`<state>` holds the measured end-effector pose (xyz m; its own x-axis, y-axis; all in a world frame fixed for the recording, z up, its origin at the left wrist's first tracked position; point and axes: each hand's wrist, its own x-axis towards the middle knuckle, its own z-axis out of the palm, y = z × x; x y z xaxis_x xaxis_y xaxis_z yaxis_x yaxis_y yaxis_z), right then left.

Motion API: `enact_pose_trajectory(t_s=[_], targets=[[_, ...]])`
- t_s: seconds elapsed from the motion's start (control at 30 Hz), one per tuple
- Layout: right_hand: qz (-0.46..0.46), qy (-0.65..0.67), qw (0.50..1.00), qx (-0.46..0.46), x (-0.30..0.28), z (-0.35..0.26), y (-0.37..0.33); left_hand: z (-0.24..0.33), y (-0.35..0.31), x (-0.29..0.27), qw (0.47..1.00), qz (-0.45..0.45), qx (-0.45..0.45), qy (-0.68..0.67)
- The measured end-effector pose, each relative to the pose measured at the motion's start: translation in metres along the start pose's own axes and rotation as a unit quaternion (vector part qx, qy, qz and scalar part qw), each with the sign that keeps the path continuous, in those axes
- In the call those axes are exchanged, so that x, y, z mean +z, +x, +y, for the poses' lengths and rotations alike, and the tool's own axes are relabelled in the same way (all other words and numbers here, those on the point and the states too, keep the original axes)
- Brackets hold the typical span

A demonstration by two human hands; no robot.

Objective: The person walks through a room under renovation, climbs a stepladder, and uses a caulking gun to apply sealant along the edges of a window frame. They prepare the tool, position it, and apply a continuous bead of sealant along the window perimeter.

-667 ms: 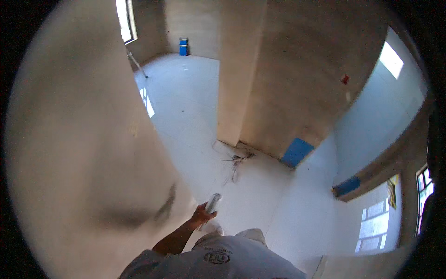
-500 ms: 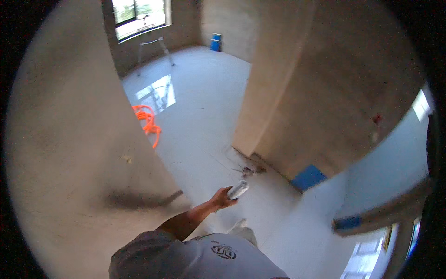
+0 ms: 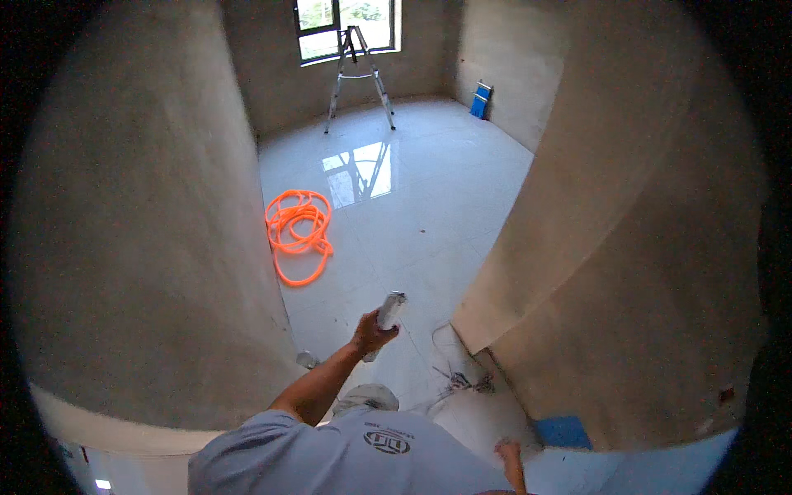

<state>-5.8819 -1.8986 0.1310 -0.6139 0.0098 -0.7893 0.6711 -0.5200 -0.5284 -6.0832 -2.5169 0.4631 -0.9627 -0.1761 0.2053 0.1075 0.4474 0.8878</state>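
My left hand [image 3: 373, 333] is closed around a silvery-white cylinder [image 3: 392, 310]. I hold it out in front of my body, above the pale floor, tilted with its upper end leaning away to the right. What kind of thing it is does not show clearly. Lower right, my right hand [image 3: 509, 450] hangs beside my shirt; its fingers are too small and blurred to read. Closest to it are a blue patch [image 3: 564, 432] at the wall's foot and a small heap of dark debris [image 3: 464, 381] on the floor.
Beyond the opening between two plastered walls, a loosely coiled orange hose [image 3: 299, 235] lies by the left wall. A stepladder [image 3: 358, 77] stands under the window [image 3: 346, 25]. Against the far right wall leans a blue object [image 3: 481, 101]. A small round grey item [image 3: 308, 360] sits near the left wall.
My view has swung left, bringing the whole hose and stepladder into sight. The left hand still holds the cylinder, now further left and higher in the picture. My right hand has come into view.
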Motion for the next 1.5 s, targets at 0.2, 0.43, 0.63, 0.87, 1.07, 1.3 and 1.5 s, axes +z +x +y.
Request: enact_pose_trajectory(t_s=[0.2,0.43,0.63,0.87,1.07,1.3,1.5], targets=[[0.073,-0.466,0.87,-0.14,0.17,-0.155,0.115,-0.102,0.083,-0.063,0.991,0.105,-0.044,0.075],[-0.037,-0.62,0.783,-0.028,0.41,-0.144,0.186,-0.185,0.242,-0.153,0.953,0.121,-0.198,-0.193],[-0.083,-0.646,0.758,-0.006,0.569,-0.183,0.273,-0.263,0.38,-0.18,0.951,0.134,-0.186,-0.209],[-0.115,-0.713,0.69,0.033,0.706,-0.258,0.427,-0.337,0.521,-0.239,0.95,0.237,-0.182,-0.086],[-0.217,-0.816,0.535,-0.027,0.874,-0.355,0.623,-0.358,0.63,-0.292,0.934,0.275,-0.228,-0.019],[-0.157,-0.678,0.687,-0.209,1.255,-0.485,0.824,-0.455,0.757,-0.392,0.847,0.453,-0.273,-0.055],[-0.177,-0.747,0.57,-0.291,1.42,-0.493,0.918,-0.576,0.88,-0.457,0.818,0.487,-0.302,-0.04]])
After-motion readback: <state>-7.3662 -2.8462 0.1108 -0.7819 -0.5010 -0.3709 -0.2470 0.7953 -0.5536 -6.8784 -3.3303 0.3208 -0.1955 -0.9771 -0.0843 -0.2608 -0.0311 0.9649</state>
